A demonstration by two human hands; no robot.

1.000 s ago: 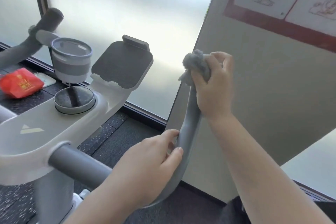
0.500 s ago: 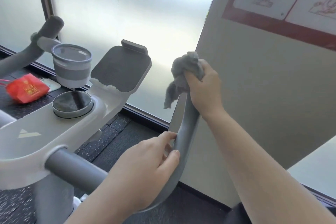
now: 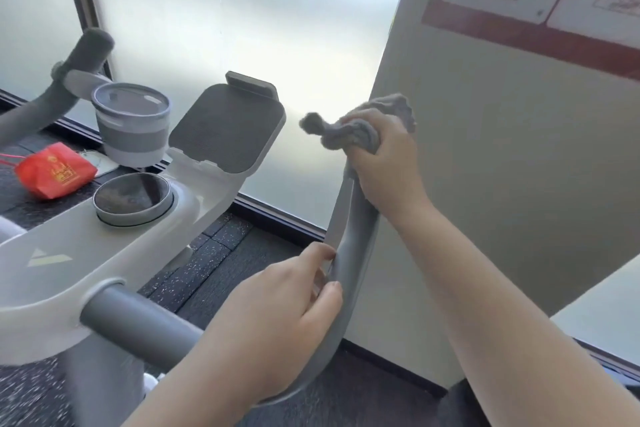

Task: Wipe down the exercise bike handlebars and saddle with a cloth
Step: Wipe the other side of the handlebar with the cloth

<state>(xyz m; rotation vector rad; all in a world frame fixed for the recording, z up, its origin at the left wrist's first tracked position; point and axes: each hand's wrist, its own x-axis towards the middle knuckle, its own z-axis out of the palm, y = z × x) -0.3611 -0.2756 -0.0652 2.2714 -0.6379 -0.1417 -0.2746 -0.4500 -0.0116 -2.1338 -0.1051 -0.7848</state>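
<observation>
Right hand [image 3: 388, 163] is gripping the soft, limp cloth [image 3: 349, 135] bunched on the rigid handlebar [image 3: 349, 243] centre-right; left hand [image 3: 277, 315] is clasping the lower bend.

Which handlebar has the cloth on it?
The right handlebar, the curved one near the wall. The right hand grips the gray cloth round its top. The left handlebar by the window has nothing on it.
</observation>
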